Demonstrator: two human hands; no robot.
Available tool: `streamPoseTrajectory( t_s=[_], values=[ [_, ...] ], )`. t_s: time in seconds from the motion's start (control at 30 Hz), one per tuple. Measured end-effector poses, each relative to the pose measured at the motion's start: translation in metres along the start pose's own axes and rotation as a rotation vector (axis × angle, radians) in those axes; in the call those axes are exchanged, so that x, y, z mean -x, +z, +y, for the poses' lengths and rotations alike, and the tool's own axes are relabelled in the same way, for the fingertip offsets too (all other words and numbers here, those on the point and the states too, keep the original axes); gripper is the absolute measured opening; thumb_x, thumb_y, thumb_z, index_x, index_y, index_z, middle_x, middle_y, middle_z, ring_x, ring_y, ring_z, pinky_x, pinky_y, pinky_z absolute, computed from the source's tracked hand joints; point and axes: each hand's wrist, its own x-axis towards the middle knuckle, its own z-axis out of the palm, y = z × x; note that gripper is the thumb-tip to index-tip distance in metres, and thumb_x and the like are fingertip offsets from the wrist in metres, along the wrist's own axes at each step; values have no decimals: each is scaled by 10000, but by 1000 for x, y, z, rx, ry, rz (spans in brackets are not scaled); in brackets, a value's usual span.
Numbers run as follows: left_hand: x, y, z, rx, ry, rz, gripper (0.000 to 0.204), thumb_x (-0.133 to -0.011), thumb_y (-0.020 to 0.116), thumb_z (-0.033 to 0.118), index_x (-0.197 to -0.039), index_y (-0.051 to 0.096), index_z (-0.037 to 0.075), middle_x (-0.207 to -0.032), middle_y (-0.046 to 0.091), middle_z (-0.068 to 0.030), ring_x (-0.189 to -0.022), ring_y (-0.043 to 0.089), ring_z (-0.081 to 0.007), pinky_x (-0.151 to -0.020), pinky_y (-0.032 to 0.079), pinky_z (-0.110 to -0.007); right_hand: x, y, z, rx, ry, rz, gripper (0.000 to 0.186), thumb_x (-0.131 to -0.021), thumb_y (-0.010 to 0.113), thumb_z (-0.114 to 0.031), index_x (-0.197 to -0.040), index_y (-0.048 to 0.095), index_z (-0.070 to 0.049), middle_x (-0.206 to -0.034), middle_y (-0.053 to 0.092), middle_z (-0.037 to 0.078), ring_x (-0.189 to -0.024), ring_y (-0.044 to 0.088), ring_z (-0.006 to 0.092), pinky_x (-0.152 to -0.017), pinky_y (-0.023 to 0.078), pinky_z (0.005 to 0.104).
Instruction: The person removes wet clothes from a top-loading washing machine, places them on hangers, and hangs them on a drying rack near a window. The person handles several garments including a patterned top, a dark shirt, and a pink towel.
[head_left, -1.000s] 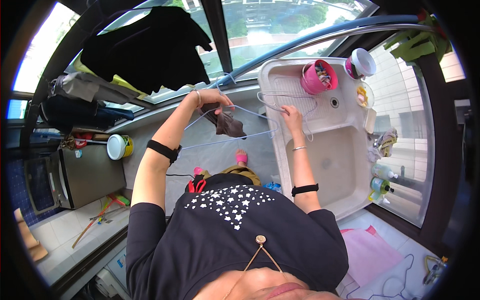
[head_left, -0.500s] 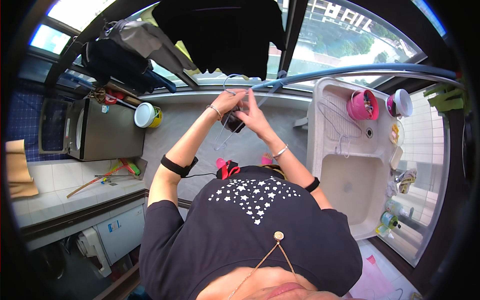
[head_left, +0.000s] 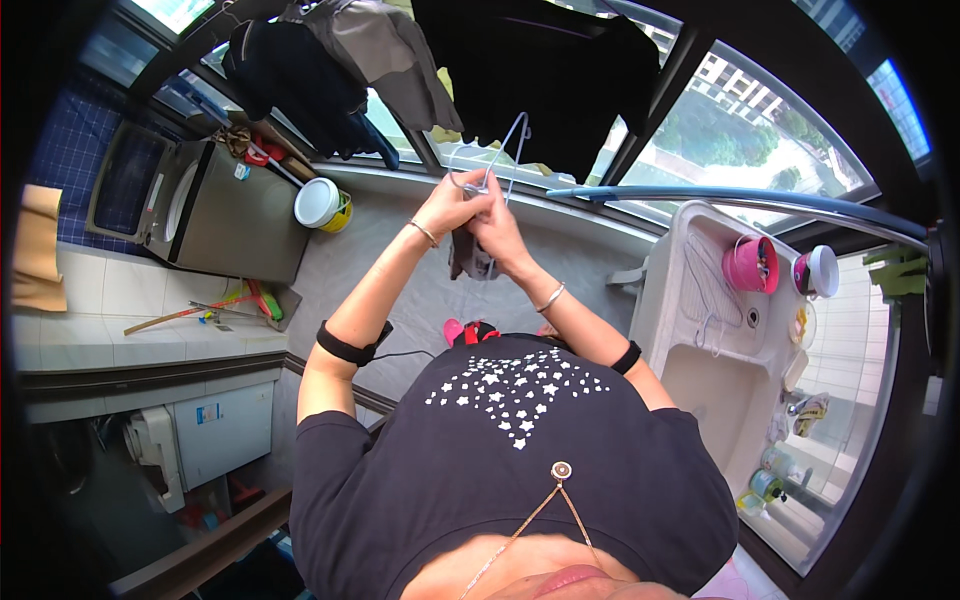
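My left hand [head_left: 450, 205] is closed around a pale blue wire clothes hanger [head_left: 518, 135], whose frame stands up in front of a hanging black garment [head_left: 540, 70]. My right hand [head_left: 497, 232] is pressed against my left at the hanger, fingers bent onto it. A dark grey-brown cloth [head_left: 470, 255] dangles beneath both hands, partly covered by them; exactly which fingers grip it I cannot make out.
More garments [head_left: 290, 85] hang left along the windows. A blue rail [head_left: 720, 200] runs above a white sink [head_left: 690, 380] holding hangers [head_left: 700, 300] and a pink bucket [head_left: 748, 265]. A washer [head_left: 240, 215], lidded bucket [head_left: 318, 200] and broom [head_left: 200, 315] stand left.
My right hand has left the hanger at the sink, which now lies there, and joined my left hand on the held one, raised toward the hanging clothes. My view has swung rightward and downward in frame.
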Motion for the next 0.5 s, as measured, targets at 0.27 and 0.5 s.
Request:
streamPoseTrajectory(
  t_s=[0.27, 0.5],
  values=[
    [12, -38, -14, -1174, -176, -34, 347, -732, 647, 15, -1058, 614, -99, -1143, 510, -381, -921, 636, -479, -828, 557, -451, 11, -66, -13, -50, 115, 1, 404, -982, 497, -132, -1377, 472, -50, -942, 645, 32, -665, 546, 57, -547, 465, 199],
    [6, -66, -47, -1259, -262, 211, 183, -799, 594, 18, -959, 638, -61, -1069, 589, -288, -895, 677, -404, -758, 572, -428, 43, -108, -37, 599, -288, -108, 267, -946, 528, -95, -1195, 626, -82, -714, 600, 61, -596, 568, 164, -585, 459, 290]
  ],
)
